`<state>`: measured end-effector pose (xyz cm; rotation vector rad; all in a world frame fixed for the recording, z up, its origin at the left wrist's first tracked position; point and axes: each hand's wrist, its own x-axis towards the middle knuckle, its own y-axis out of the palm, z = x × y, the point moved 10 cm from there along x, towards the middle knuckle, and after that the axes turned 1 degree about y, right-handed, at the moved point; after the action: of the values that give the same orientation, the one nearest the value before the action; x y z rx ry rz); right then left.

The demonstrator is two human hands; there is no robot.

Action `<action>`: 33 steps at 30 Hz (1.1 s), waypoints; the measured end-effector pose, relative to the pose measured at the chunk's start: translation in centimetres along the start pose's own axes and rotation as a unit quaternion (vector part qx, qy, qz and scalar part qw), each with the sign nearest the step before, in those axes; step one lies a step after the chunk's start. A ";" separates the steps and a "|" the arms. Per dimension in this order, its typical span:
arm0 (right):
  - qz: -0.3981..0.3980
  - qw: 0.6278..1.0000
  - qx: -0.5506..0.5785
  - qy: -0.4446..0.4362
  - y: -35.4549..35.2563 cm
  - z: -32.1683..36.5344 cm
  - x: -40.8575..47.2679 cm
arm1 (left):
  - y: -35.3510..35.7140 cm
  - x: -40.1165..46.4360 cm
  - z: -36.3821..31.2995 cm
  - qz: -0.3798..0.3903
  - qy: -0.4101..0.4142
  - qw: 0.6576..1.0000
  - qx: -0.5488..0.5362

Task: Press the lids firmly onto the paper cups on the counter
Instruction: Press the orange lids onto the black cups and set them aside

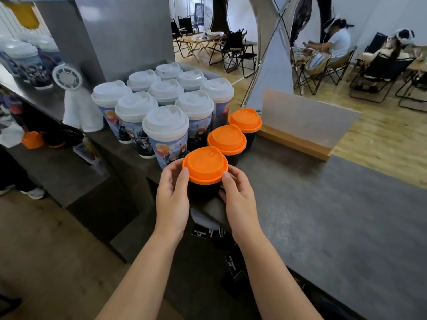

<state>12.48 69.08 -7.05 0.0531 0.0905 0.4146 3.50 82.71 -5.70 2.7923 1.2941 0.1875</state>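
Observation:
Three black paper cups with orange lids stand in a diagonal row on the grey counter [335,204]. The nearest black cup [203,191] wears an orange lid [205,164]. My left hand [173,195] grips its left side, thumb at the lid's rim. On the cup's right side my right hand [238,197] grips too, its thumb also touching the lid's edge. Behind it stand a second orange-lidded cup [226,139] and a third orange-lidded cup [245,120].
Several tall printed cups with white lids [165,122] crowd the counter's left end. A frosted sign in a wooden base [305,125] stands at the back right. A white fan [67,77] sits on the lower shelf at left. Chairs and a seated person [335,42] are beyond the counter.

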 end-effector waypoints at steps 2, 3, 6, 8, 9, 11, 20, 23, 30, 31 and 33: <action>-0.007 1.000 -0.009 -0.008 0.1 0.0 0.1 | -0.2 0.3 0.2 -0.003 0.001 1.000 0.001; -0.010 1.000 -0.014 -0.011 0.2 0.1 0.2 | -0.3 0.3 0.2 -0.004 0.003 1.000 0.000; -0.014 0.999 -0.026 -0.016 0.4 0.2 0.2 | -0.5 0.1 0.3 -0.009 0.008 1.000 0.001; -0.027 0.999 -0.029 -0.022 0.2 0.3 -0.1 | -0.7 -0.1 0.5 -0.010 0.000 1.000 0.000; -0.038 0.999 -0.029 -0.025 -0.1 0.3 -0.4 | -0.8 -0.3 0.6 -0.011 -0.008 1.000 0.001; -0.059 0.998 -0.031 -0.021 -0.7 0.3 -1.1 | -1.3 -0.6 0.7 -0.018 -0.019 1.000 0.005; -0.123 0.991 -0.010 -0.046 -4.8 3.4 -9.1 | -2.6 -4.8 -3.8 -0.019 0.013 1.000 -0.013; -0.167 0.984 -0.011 -0.067 -6.9 4.6 -13.2 | -0.5 -6.7 -6.1 0.042 0.034 0.998 -0.015; -0.291 0.954 -0.004 -0.069 -13.9 2.9 -25.6 | 6.6 -16.4 -5.7 0.206 0.022 0.978 -0.040; -0.308 0.949 -0.001 -0.064 -15.2 2.3 -27.4 | 7.8 -18.4 -5.1 0.228 0.010 0.973 -0.044; -0.351 0.934 -0.005 -0.057 -18.3 1.8 -31.2 | 10.5 -22.8 -4.1 0.278 -0.016 0.959 -0.051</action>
<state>-8.44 39.70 -4.11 0.0323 -0.0104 -0.3062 -3.71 58.55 -2.50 2.9728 0.4446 0.2211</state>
